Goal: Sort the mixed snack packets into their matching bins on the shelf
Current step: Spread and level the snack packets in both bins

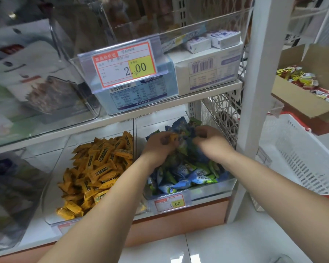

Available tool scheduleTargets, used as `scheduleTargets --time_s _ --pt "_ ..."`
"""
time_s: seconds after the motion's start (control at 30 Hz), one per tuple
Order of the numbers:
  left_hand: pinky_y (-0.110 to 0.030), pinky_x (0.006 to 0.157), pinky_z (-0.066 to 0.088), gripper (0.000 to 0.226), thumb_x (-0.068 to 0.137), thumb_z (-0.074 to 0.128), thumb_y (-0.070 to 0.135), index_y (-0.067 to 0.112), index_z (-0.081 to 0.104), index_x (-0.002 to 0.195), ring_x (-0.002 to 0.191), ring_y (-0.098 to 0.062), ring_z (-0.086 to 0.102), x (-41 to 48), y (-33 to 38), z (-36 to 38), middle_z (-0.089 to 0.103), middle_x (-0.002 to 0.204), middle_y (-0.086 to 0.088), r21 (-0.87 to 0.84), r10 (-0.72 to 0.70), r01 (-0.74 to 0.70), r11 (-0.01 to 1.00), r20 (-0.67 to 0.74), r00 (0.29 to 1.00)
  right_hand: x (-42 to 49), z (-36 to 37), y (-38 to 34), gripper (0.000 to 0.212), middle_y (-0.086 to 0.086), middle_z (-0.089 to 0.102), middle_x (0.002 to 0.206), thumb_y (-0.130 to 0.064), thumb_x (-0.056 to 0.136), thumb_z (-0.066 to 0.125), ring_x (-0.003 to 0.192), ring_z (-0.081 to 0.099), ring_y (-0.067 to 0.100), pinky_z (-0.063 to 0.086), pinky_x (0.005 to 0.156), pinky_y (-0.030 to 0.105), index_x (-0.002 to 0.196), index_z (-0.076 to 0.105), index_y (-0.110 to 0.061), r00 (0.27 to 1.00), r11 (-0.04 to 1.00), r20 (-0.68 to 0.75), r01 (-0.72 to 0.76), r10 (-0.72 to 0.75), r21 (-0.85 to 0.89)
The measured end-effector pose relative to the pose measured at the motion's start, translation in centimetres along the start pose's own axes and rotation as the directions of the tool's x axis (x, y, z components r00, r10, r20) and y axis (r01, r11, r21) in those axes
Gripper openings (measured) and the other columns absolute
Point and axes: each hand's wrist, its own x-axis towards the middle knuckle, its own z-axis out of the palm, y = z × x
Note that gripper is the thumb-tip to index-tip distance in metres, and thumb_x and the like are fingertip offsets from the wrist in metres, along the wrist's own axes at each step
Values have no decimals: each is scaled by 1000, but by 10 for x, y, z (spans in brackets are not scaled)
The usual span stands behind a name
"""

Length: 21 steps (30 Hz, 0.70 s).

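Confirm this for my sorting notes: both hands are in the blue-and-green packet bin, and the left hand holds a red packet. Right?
Wrong colour. The head view shows the left hand holding an orange packet, not red; it and the right hand are in the blue-and-green packet bin.

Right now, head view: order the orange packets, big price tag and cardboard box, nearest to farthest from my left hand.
1. Orange packets, in the next bin, left of the left hand.
2. Big price tag, shelf above.
3. Cardboard box, far right.

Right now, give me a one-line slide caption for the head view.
Left hand pinches a stray orange packet above the blue-and-green packet bin while the right hand grips blue packets there.
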Motion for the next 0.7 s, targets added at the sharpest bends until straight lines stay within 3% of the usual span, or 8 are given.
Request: scheduleTargets --time_s 0.1,0.17,0.27,0.33,0.4,0.5,0.6,0.7 --pt "-35 83 57 20 89 70 25 42 73 80 97 -19 69 -8 7 -9 74 95 15 -69 -21 19 997 -21 1000 -8 -4 -5 45 -5 64 124 -25 87 61 112 60 21 48 92 33 131 58 -28 990 986 -59 121 -128 -116" --pt "-48 92 55 13 91 69 22 34 73 89 101 -24 69 -15 12 -14 75 105 1 -81 -7 5 997 -26 1000 -15 -2 -10 47 -6 64 128 -29 89 61 115 60 18 48 98 34 135 55 -33 981 971 1 191 -192 -141" --pt "-38 79 59 7 91 69 28 34 73 94 86 -15 72 -28 15 -25 75 90 9 -1 104 -104 995 -46 993 -26 11 -20 44 -6 67 122 -29 94 62 112 61 15 48 98 35 138 54 -30 946 974 245 225 -210 -32" --pt "-19 65 52 14 86 74 37 38 67 97 75 -5 68 -40 16 -41 70 83 18 119 167 -155 981 -100 981 -31 21 -24 33 -7 69 117 -28 93 62 107 62 13 49 88 26 127 64 -28 903 941 352 310 -246 -139" --pt "-10 57 43 22 80 75 47 42 61 96 75 2 63 -53 11 -63 65 83 22 288 231 -171 942 -185 955 -33 27 -25 34 -6 68 121 -32 93 63 108 62 12 47 85 21 126 65 -27 887 916 392 344 -245 -206" --pt "-22 66 48 20 84 65 52 39 62 99 84 -2 61 -66 -2 -100 66 93 18 549 287 -85 832 -293 912 -32 29 -23 37 -3 67 124 -35 93 63 111 62 15 48 88 27 128 64 -24 901 913 371 328 -225 -244" --pt "-37 86 48 30 93 62 38 27 63 121 110 -27 57 -70 -11 -118 63 123 -3 738 240 90 669 -329 913 -25 25 -17 34 1 66 122 -36 93 61 107 62 20 50 86 32 123 65 -22 916 852 326 354 -233 -387" --pt "-35 83 51 31 91 62 37 27 63 120 104 -24 61 -75 -2 -98 65 119 -3 722 325 -26 692 -278 904 -18 12 -7 44 -3 62 124 -49 90 59 111 59 21 50 89 35 128 62 -28 912 776 355 373 -206 -509"
